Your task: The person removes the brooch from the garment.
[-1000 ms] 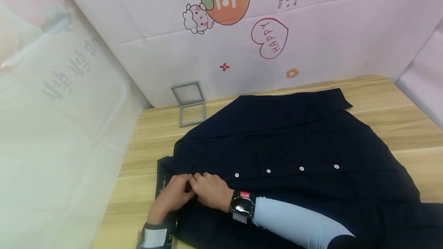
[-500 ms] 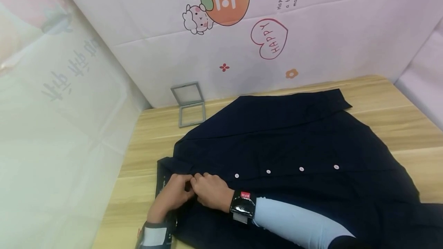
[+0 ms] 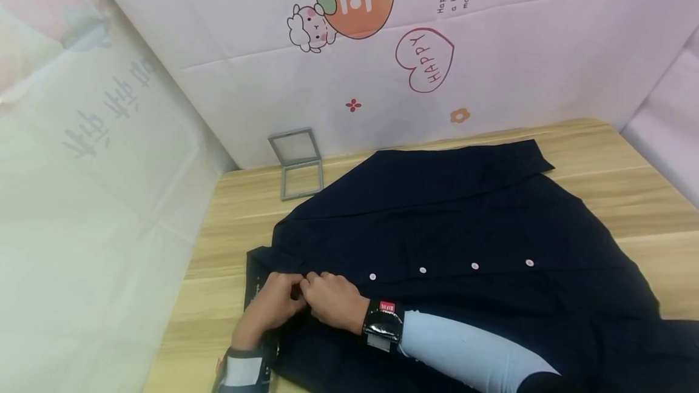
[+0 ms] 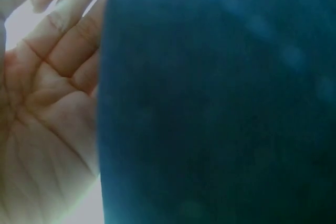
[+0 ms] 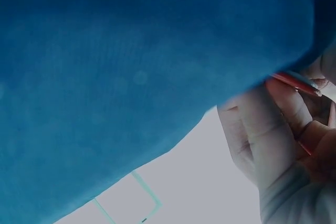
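Observation:
A dark navy button-up shirt (image 3: 453,223) lies spread out, with a row of several pale buttons down its front and its collar end at the left. Near the collar my left hand (image 3: 270,308) pinches the shirt front. Close against it, fingertips almost touching, my right hand (image 3: 334,301) also pinches the fabric with curled fingers. In the left wrist view, cloth (image 4: 210,108) covers most of the picture beside the palm. The right wrist view has cloth (image 5: 131,87) over the curled fingers and a thin red-edged strip (image 5: 296,83) between them; its kind is unclear.
The shirt lies on a wood-grain table (image 3: 213,229). A small grey folding frame (image 3: 302,198) stands unfolded at the back left, beside the shirt. Printed pale sheets (image 3: 246,90) hang behind and at both sides of the table.

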`<state>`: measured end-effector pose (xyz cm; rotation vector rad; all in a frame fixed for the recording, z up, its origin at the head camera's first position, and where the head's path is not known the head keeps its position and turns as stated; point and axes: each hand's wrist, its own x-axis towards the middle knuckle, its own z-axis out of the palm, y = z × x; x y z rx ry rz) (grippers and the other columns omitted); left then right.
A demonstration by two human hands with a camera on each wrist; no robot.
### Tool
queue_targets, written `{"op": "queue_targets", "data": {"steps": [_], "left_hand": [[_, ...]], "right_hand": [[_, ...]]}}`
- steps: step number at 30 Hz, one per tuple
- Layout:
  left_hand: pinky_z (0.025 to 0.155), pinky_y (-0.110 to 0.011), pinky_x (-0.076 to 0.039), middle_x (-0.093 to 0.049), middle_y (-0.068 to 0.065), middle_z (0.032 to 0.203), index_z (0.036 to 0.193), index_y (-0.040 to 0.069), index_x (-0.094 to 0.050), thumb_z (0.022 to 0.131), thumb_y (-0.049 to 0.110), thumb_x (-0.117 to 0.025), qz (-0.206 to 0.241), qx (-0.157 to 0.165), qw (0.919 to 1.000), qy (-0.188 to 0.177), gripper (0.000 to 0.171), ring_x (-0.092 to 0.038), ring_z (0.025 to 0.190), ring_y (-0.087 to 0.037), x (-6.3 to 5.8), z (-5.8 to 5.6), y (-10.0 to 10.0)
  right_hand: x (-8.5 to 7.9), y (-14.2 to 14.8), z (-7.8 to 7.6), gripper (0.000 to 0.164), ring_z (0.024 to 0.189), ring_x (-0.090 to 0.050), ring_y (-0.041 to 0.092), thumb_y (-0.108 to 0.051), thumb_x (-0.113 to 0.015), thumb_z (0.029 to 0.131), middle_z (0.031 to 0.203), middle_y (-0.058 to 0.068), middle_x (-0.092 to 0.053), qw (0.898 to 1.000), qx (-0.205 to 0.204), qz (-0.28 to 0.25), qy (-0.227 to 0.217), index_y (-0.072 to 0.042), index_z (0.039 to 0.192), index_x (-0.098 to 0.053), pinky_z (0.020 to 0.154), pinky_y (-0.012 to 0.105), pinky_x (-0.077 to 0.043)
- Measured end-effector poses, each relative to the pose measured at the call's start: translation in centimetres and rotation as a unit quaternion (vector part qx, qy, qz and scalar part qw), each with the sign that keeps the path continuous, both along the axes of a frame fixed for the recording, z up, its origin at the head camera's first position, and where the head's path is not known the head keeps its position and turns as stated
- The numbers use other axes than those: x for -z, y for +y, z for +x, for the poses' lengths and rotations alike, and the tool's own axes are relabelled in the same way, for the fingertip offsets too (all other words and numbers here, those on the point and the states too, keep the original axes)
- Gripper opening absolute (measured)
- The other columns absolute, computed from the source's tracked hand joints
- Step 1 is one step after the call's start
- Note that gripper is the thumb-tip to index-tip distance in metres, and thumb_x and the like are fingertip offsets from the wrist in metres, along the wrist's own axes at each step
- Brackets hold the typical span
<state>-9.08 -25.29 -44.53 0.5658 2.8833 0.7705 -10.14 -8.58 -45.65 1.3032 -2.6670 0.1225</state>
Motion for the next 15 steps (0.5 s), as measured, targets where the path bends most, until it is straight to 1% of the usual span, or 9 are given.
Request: {"op": "queue_targets", "data": {"steps": [5, 10, 15], "left_hand": [[0.053, -0.017, -0.039, -0.053, 0.008, 0.062, 0.07, 0.013, -0.063, 0.076, 0.0, -0.072, -0.003, -0.01, 0.9999, 0.001, 0.017, -0.041, 0.055, 0.001, -0.05, 0.03, 0.08], [0.052, -0.017, -0.038, -0.052, 0.009, 0.061, 0.068, 0.014, -0.063, 0.075, 0.0, -0.074, -0.002, -0.014, 0.9999, 0.008, 0.019, -0.04, 0.054, 0.001, -0.02, 0.11, 0.11], [0.052, -0.017, -0.038, -0.052, 0.009, 0.06, 0.066, 0.015, -0.062, 0.075, 0.001, -0.074, -0.004, -0.018, 0.9998, 0.003, 0.02, -0.04, 0.054, 0.001, -0.05, 0.1, 0.09]], "right_hand": [[0.04, -0.05, -0.01, 0.02, 0.063, -0.054, 0.007, -0.029, -0.073, 0.087, 0.089, -0.005, -0.063, 1.0, -0.001, -0.004, -0.008, -0.016, 0.102, -0.067, 0.051, 0.017, -0.045], [0.11, -0.12, 0.01, 0.019, 0.063, -0.054, 0.007, -0.028, -0.073, 0.088, 0.089, -0.005, -0.062, 1.0, 0.0, -0.003, -0.013, -0.016, 0.101, -0.067, 0.05, 0.017, -0.044], [0.06, -0.11, 0.04, 0.016, 0.063, -0.054, 0.007, -0.026, -0.072, 0.088, 0.087, -0.004, -0.062, 1.0, 0.0, -0.005, -0.018, -0.016, 0.099, -0.067, 0.05, 0.017, -0.044]]}}
